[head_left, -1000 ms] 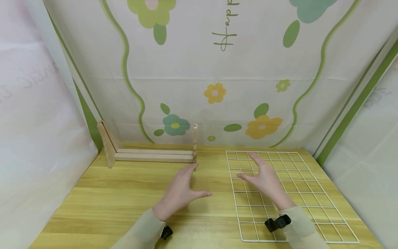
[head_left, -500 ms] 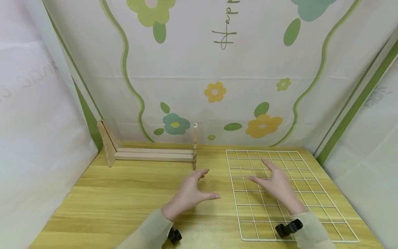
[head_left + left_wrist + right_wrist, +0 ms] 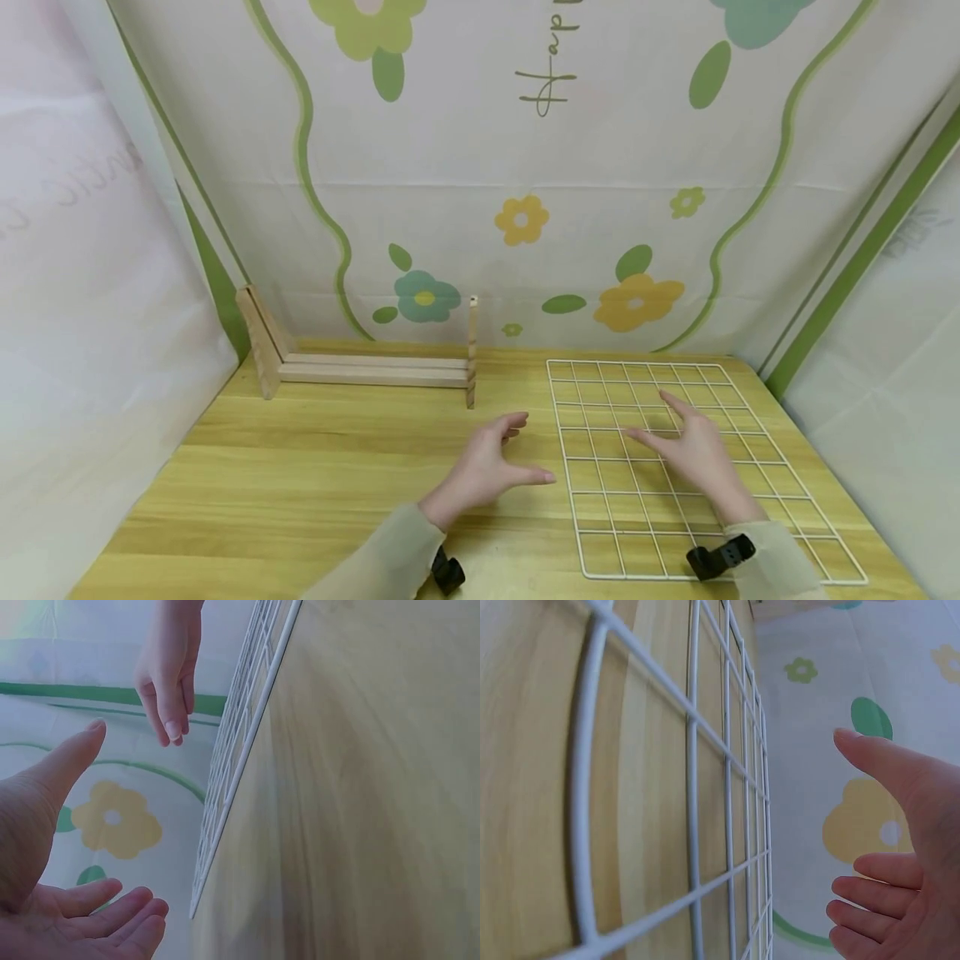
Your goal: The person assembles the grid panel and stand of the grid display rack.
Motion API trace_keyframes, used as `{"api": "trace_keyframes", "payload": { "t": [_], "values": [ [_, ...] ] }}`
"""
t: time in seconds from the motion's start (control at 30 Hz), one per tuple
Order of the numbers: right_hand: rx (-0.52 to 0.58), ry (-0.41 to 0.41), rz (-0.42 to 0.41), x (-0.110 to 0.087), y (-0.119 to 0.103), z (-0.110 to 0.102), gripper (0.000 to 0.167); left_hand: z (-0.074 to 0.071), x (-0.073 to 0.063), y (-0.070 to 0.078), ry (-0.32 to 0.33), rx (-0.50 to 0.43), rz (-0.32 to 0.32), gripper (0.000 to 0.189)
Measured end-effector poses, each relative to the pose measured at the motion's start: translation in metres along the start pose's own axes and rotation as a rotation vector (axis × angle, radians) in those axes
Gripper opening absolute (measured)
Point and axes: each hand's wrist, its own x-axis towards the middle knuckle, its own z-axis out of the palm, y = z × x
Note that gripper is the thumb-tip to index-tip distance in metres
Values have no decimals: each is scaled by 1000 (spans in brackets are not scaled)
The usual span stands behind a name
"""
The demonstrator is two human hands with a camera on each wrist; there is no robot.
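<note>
Grid (image 3: 640, 493) on wood-grain table (image 3: 300, 483); floral backdrop (image 3: 585, 150)

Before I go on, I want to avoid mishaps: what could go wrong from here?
The grid lies flat on the table, so the right hand, above it, might fumble or get pinched when working under the thin wires.

If lifted and swung left, the grid could knock the stand.

Its right side lies near the cloth, so a slide that way might push into it.
</note>
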Motion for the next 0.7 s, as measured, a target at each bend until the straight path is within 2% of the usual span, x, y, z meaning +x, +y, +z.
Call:
{"api": "trace_keyframes", "payload": {
  "t": [0.2,0.37,0.7],
  "values": [
    [-8,20,42,-3,20,-3,104,12,2,0,-48,-31,-33,96],
    [-5,29,76,-6,35,-10,104,20,5,-1,-79,-34,-29,97],
    [-25,49,144,-8,56,-30,102,25,10,3,-98,-71,-42,91]
  ]
}}
